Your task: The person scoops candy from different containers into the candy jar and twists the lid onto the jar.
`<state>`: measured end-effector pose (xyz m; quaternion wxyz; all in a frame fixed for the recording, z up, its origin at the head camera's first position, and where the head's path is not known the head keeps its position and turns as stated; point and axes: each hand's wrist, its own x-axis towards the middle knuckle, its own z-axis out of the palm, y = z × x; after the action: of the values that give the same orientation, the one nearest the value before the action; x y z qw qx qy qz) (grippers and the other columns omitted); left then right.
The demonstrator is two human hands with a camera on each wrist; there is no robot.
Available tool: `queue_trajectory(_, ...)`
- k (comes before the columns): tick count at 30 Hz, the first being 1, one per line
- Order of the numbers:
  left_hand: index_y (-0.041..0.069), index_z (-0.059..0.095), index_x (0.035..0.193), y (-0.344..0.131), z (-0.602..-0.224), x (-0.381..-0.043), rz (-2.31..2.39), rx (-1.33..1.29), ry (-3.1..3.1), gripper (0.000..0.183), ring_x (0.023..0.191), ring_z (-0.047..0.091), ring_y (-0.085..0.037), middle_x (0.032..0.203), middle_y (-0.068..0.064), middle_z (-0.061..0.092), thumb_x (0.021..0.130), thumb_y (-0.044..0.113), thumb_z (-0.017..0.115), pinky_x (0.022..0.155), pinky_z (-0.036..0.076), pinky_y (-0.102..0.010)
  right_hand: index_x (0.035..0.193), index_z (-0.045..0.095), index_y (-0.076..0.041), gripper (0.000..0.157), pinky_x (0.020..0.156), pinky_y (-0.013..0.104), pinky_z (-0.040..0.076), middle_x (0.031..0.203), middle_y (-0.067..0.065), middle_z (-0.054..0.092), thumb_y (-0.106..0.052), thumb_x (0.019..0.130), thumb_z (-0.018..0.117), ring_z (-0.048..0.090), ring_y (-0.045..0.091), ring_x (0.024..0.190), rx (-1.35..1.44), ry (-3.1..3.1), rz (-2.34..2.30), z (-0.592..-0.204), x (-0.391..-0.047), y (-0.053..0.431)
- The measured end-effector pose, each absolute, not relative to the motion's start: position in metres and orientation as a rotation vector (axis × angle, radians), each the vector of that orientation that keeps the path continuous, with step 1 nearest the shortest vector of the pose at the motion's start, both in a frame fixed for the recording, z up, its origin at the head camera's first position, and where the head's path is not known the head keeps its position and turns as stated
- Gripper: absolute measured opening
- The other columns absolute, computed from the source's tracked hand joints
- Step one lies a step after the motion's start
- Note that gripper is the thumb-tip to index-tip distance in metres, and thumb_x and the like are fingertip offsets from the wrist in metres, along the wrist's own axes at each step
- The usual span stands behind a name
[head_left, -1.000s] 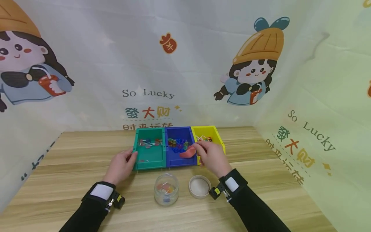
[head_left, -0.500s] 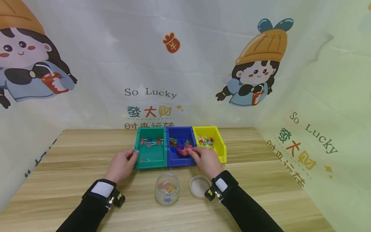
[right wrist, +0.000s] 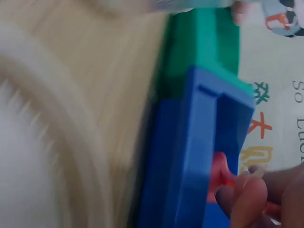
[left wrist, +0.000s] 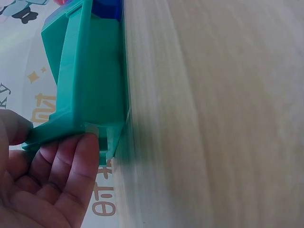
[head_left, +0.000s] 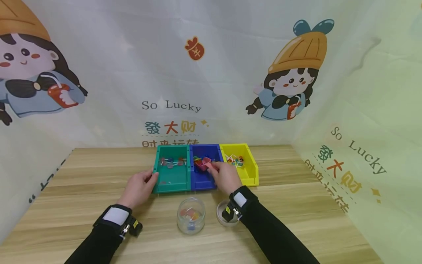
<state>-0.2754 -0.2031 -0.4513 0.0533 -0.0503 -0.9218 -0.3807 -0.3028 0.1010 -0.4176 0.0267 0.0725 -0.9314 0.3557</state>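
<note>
Three bins stand joined in a row in the head view: green (head_left: 173, 176), blue (head_left: 202, 183) and yellow (head_left: 250, 172). My left hand (head_left: 137, 189) grips the left edge of the green bin, thumb on one side and fingers on the other, as the left wrist view shows. With fingers and thumb my right hand (head_left: 226, 178) pinches the handle of a small pink scoop (head_left: 204, 163). The scoop is inside the blue bin, over colourful small pieces that it partly hides. In the right wrist view, the bin's front wall and my fingers hide part of the scoop (right wrist: 217, 173).
A clear glass jar (head_left: 191, 222) with a few coloured pieces inside stands in front of the bins. Right of it lies a round whitish lid (head_left: 222, 211), partly under my right wrist. Small stick-like pieces (head_left: 234, 160) lie in the yellow bin. A printed cloth (head_left: 224, 73) hangs behind.
My right hand has moved left, from the yellow bin's front to the blue bin, bringing the scoop farther back among the pieces. The left hand keeps its grip on the green bin.
</note>
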Motion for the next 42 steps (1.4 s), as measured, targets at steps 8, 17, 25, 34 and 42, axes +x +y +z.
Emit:
queue_trajectory(8, -0.003, 0.048, 0.159, -0.204, -0.449, -0.277, -1.146, -0.168, -2.806, 0.053, 0.109, 0.062, -0.033, 0.154, -0.031, 0.060, 0.118, 0.030, 0.051, 0.092, 0.056, -0.044, 0.148, 0.069, -0.008, 0.039, 0.057, 0.024, 0.059, 0.114, 0.019, 0.077, -0.015, 0.110, 0.067, 0.065, 0.017, 0.061, 0.081, -2.840, 1.283, -0.410, -0.307, 0.094)
queue_trajectory(17, -0.003, 0.047, 0.160, -0.206, -0.449, -0.275, -1.151, -0.166, -2.816, 0.054, 0.110, 0.063, -0.034, 0.153, -0.031, 0.061, 0.118, 0.030, 0.051, 0.098, 0.059, -0.051, 0.144, 0.074, -0.012, 0.035, 0.058, 0.024, 0.057, 0.103, 0.012, 0.077, -0.015, 0.109, 0.069, 0.064, 0.016, 0.061, 0.127, -2.882, 1.118, -0.410, -0.307, 0.094)
queue_trajectory(25, -0.003, 0.045, 0.161, -0.207, -0.451, -0.276, -1.159, -0.172, -2.826, 0.056, 0.119, 0.064, -0.035, 0.155, -0.031, 0.057, 0.118, 0.032, 0.051, 0.112, 0.054, -0.063, 0.143, 0.073, -0.007, 0.037, 0.047, 0.023, 0.047, 0.085, 0.011, 0.076, -0.021, 0.110, 0.070, 0.066, 0.016, 0.053, 0.139, -2.901, 1.228, -0.411, -0.311, 0.095)
queue_trajectory(34, -0.004, 0.045, 0.161, -0.207, -0.449, -0.276, -1.176, -0.152, -2.835, 0.056, 0.110, 0.063, -0.033, 0.154, -0.031, 0.059, 0.118, 0.032, 0.052, 0.091, 0.056, -0.042, 0.138, 0.076, -0.009, 0.029, 0.051, 0.023, 0.050, 0.092, 0.017, 0.077, -0.016, 0.112, 0.065, 0.073, 0.028, 0.064, 0.027, -2.865, 1.435, -0.408, -0.311, 0.101)
queue_trajectory(42, -0.002, 0.047, 0.160, -0.206, -0.449, -0.276, -1.163, -0.171, -2.816, 0.054, 0.103, 0.063, -0.031, 0.144, -0.029, 0.068, 0.117, 0.030, 0.053, 0.085, 0.054, -0.039, 0.138, 0.075, -0.010, 0.029, 0.046, 0.024, 0.042, 0.095, 0.019, 0.075, -0.019, 0.112, 0.064, 0.071, 0.031, 0.063, 0.003, -2.844, 1.498, -0.407, -0.307, 0.104)
